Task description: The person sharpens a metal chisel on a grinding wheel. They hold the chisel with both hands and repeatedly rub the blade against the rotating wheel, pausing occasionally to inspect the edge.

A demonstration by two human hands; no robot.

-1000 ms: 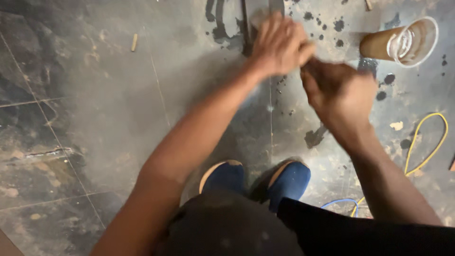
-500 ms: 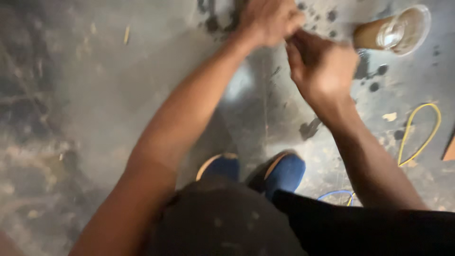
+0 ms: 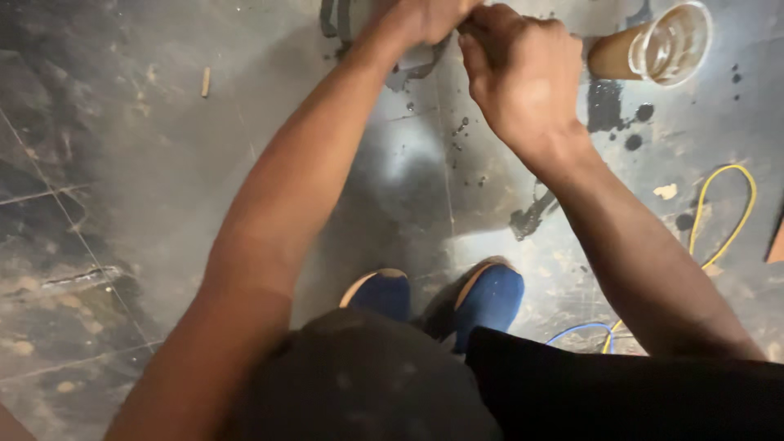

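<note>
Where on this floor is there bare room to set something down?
The widest free patch is the grey tile floor left of the left forearm, bare but for a small stick. It is crowded on the right: a tipped cup, dark splatter and a yellow cable beside the right hand. Blue shoes fill the bottom centre.

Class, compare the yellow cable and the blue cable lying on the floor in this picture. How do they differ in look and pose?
The yellow cable bends in a tall loop up the floor at the right, while the blue cable shows only a short low arc near the blue shoes. Much more of the yellow cable shows; the blue cable is mostly hidden by dark clothing. Both are thin, lie loose on the stained floor, and neither hand touches them.
</note>
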